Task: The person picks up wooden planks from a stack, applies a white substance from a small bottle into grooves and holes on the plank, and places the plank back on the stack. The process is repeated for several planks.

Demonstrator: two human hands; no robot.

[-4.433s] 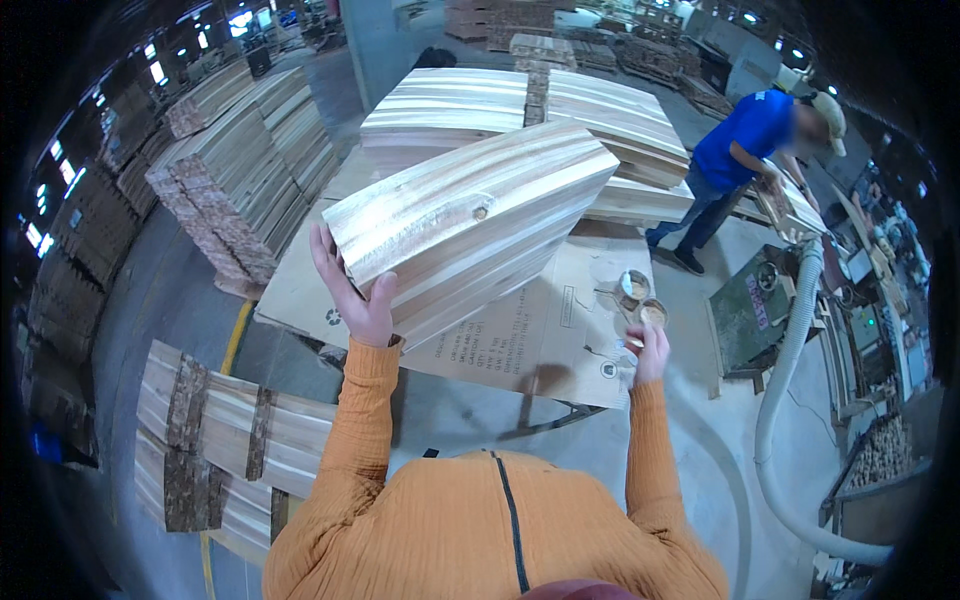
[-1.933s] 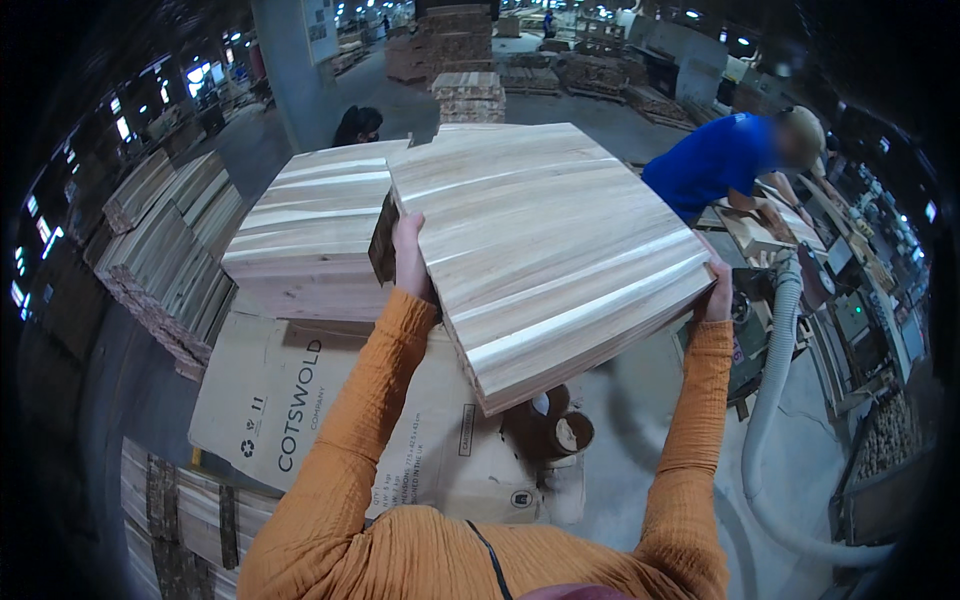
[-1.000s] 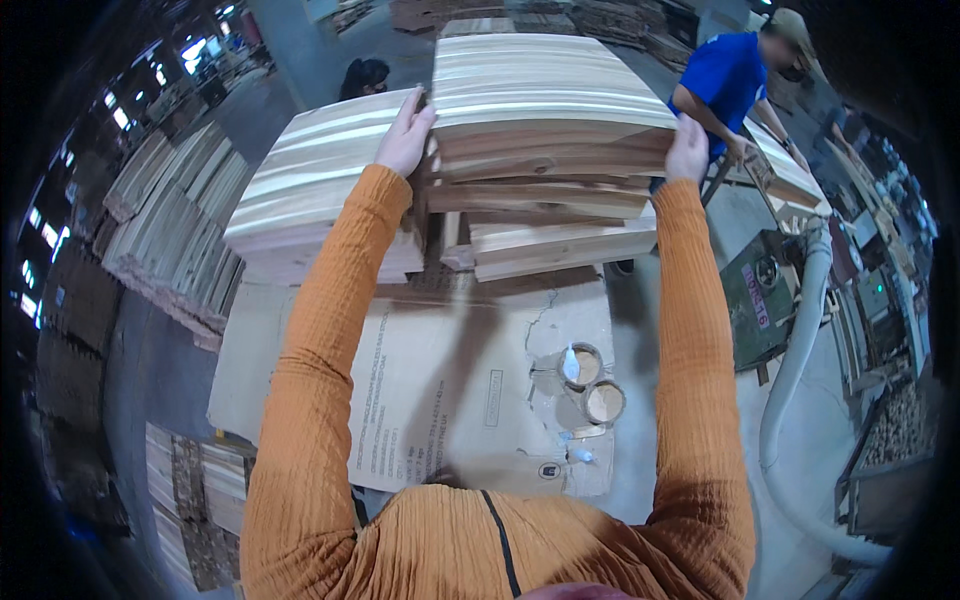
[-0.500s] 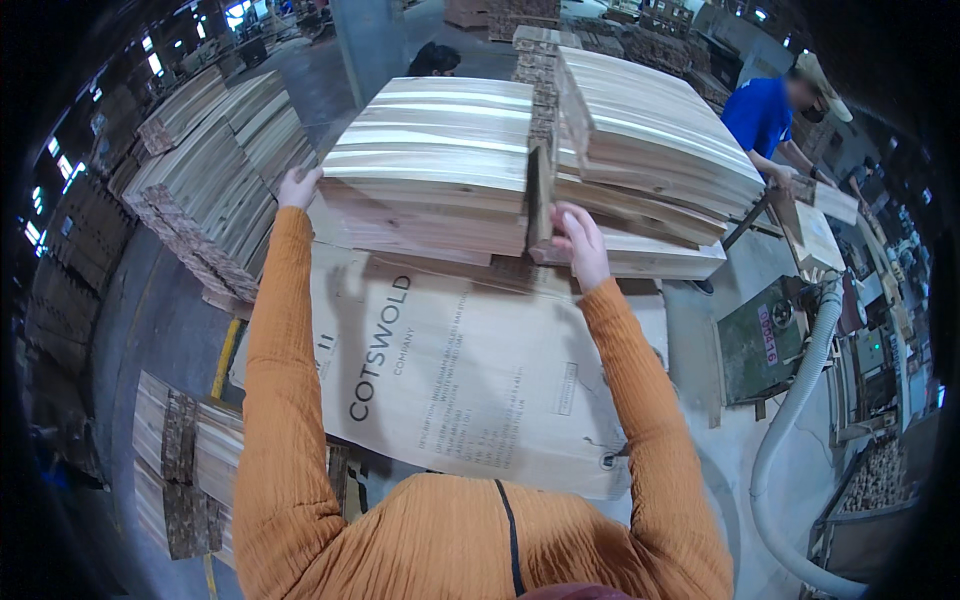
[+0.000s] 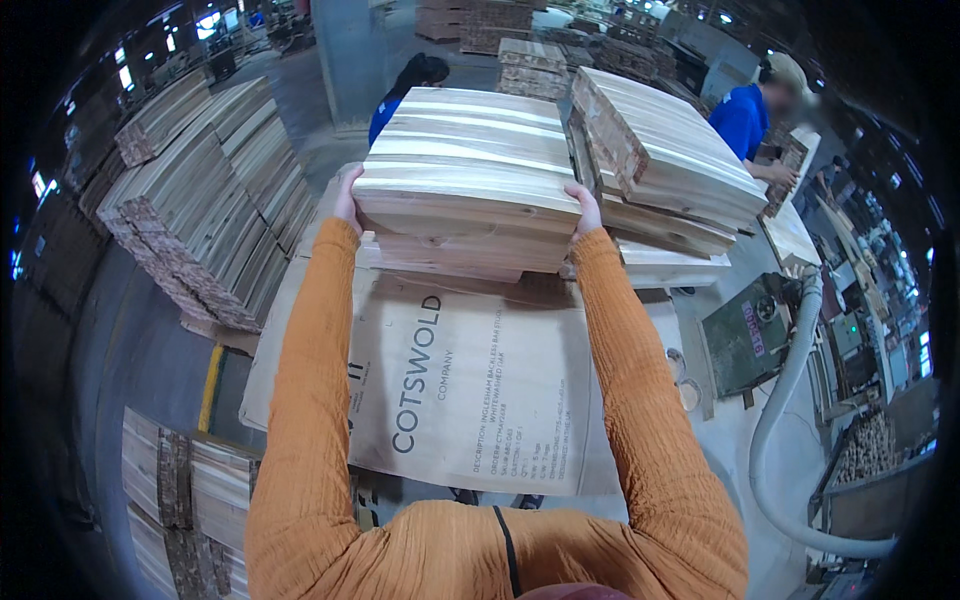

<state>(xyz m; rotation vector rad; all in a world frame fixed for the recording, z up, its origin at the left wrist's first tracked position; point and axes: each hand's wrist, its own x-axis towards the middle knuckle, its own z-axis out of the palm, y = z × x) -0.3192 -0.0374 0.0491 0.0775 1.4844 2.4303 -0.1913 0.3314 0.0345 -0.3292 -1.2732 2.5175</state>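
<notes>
A stack of pale, striped wooden boards (image 5: 470, 160) lies in front of me. My left hand (image 5: 347, 197) is pressed against the left end of its upper boards. At the right end, my right hand (image 5: 585, 211) grips the same boards, fingers mostly hidden behind the corner. These upper boards jut out to the right past the lower boards (image 5: 440, 255) under them. Beneath lies a flat printed cardboard sheet (image 5: 540, 400).
A second board stack (image 5: 670, 145) stands close on the right, its layers uneven. More stacked boards (image 5: 200, 210) are at the left. A green machine (image 5: 745, 330) with a pale hose (image 5: 770, 440) stands right. A blue-shirted person (image 5: 742, 120) handles wood beyond; another person (image 5: 420, 75) is behind my stack.
My right hand has left the gap between the stacks and taken hold of the upper boards' right end. My left hand has moved inward with its end. The upper boards have shifted right.
</notes>
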